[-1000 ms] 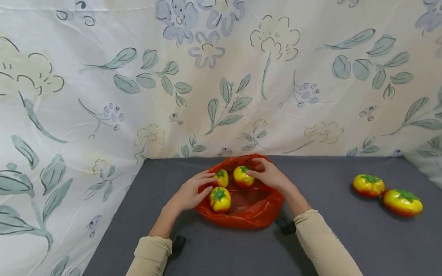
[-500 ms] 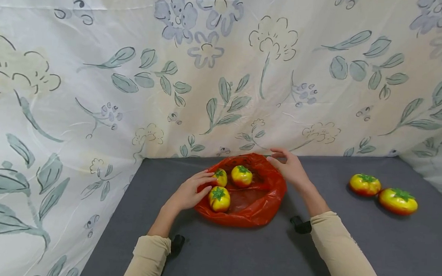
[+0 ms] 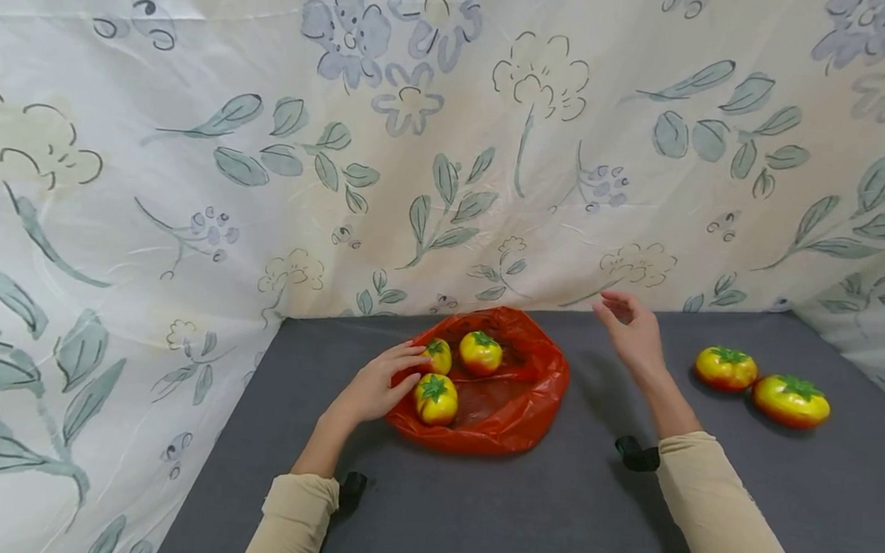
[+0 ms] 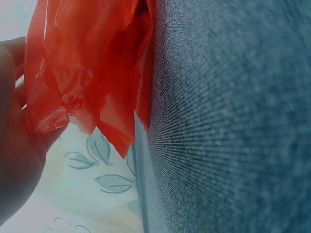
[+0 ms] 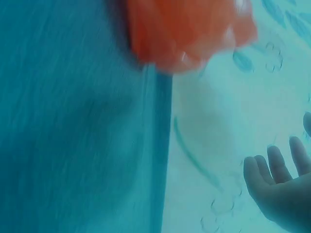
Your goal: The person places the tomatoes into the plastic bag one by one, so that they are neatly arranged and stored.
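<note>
A red plastic bag (image 3: pixel 545 390) sits with its mouth spread wide on the dark grey table. Inside lie three glossy yellow-and-red fruits with green leafy tops, tomato- or persimmon-like: a front one (image 3: pixel 436 400), a back-left one (image 3: pixel 438 356) partly covered by fingers, and a back one (image 3: pixel 480 354). My left hand (image 3: pixel 372 390) grips the bag's left rim; the left wrist view shows red plastic (image 4: pixel 92 63) between thumb and fingers. Raised to the right of the bag, my right hand (image 3: pixel 634 341) holds nothing, its fingers loosely bent.
Two more such fruits, a rounder one (image 3: pixel 726 369) and a wider one (image 3: pixel 790 402), rest side by side at the table's right. A flower-patterned cloth (image 3: pixel 432 184) hangs along the table's back and left edges. Dark straps (image 3: pixel 638 454) sit at both wrists.
My right hand has let go of the back fruit inside the bag, lifted out past the rim and moved right toward the two fruits. The left hand stays at the rim.
</note>
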Motion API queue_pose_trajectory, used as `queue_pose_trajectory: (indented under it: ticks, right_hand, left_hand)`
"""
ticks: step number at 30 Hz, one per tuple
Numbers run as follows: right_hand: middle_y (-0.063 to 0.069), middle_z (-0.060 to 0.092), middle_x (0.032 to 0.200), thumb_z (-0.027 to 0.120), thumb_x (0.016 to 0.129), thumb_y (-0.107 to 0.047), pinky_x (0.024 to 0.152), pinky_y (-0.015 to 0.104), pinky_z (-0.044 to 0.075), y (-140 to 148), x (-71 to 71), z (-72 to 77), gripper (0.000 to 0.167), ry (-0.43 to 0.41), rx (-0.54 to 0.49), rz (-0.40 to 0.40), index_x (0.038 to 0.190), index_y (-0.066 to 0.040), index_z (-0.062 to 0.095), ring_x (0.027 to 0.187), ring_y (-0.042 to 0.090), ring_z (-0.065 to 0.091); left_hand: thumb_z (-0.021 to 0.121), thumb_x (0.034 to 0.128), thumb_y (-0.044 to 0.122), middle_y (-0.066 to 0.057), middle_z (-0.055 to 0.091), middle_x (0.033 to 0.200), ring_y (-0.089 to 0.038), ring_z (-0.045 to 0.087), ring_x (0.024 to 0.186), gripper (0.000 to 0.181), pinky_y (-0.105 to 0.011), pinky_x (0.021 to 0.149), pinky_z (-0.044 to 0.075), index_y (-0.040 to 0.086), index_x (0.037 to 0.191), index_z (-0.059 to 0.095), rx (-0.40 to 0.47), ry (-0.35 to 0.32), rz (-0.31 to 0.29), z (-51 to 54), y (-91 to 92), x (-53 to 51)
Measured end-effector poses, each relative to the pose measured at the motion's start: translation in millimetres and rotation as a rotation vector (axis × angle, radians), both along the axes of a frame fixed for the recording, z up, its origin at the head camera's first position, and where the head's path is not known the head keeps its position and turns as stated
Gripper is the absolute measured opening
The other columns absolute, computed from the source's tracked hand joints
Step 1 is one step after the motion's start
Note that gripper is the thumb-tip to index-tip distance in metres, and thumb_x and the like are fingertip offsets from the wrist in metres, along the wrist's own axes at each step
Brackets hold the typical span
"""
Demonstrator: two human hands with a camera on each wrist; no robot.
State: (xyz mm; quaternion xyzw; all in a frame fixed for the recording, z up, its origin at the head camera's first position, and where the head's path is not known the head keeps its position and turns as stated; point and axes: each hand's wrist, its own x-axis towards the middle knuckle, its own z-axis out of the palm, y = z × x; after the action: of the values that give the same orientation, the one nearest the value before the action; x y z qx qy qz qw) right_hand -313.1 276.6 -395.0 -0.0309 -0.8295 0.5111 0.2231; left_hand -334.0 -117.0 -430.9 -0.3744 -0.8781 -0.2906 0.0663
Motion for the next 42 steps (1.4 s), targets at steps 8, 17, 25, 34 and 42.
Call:
queue_pose_trajectory:
  ticks: [8,17,25,34,42]
  right_hand:
    - [0.020,0.048,0.131,0.051,0.097,-0.042,0.098,0.049,0.040,31.2,9.0,-0.6,0.058,-0.057,-0.020,-0.064,0.138,-0.002,0.045,0.120,0.034,0.044]
    - [0.006,0.052,0.123,0.055,0.095,-0.041,0.093,0.032,0.042,59.7,13.2,-2.7,0.053,-0.063,-0.179,-0.266,0.137,-0.008,0.050,0.114,0.021,0.045]
    - [-0.016,0.056,0.096,0.064,0.091,-0.031,0.082,0.019,0.040,80.0,23.1,-6.2,0.033,0.116,-0.330,-0.517,0.121,-0.016,0.064,0.087,0.000,0.050]
    - [-0.012,0.055,0.102,0.064,0.090,-0.037,0.094,0.023,0.034,106.8,27.6,-18.0,0.030,0.231,-0.350,-0.735,0.117,-0.023,0.063,0.098,0.004,0.046]
    - [-0.018,0.041,0.116,0.060,0.091,-0.041,0.106,0.020,0.019,125.8,46.2,-16.9,0.032,0.067,-0.405,-0.956,0.122,-0.033,0.053,0.125,0.008,0.033]
  left_hand:
    - [0.061,0.0935,0.013,-0.009,0.052,0.137,-0.026,0.034,0.135,0.032,-0.047,0.107,0.030,0.009,0.125,0.064,0.002,-0.003,-0.004,2.0,0.3,-0.3]
    - [0.061,0.0932,0.014,-0.009,0.052,0.137,-0.026,0.034,0.135,0.033,-0.048,0.107,0.030,0.009,0.125,0.063,0.012,-0.011,-0.005,1.9,0.5,0.9]
    - [0.062,0.0928,0.014,-0.008,0.052,0.136,-0.026,0.035,0.135,0.033,-0.049,0.107,0.030,0.010,0.125,0.064,0.018,-0.017,0.000,1.6,-0.7,1.8]
    - [0.062,0.0933,0.015,-0.007,0.054,0.135,-0.026,0.034,0.136,0.033,-0.048,0.107,0.030,0.011,0.126,0.064,0.015,-0.015,0.000,-1.0,-0.5,0.1]
    - [0.063,0.0925,0.015,-0.007,0.054,0.135,-0.026,0.034,0.136,0.034,-0.050,0.106,0.030,0.012,0.126,0.064,0.023,-0.024,0.000,-0.6,0.2,0.1]
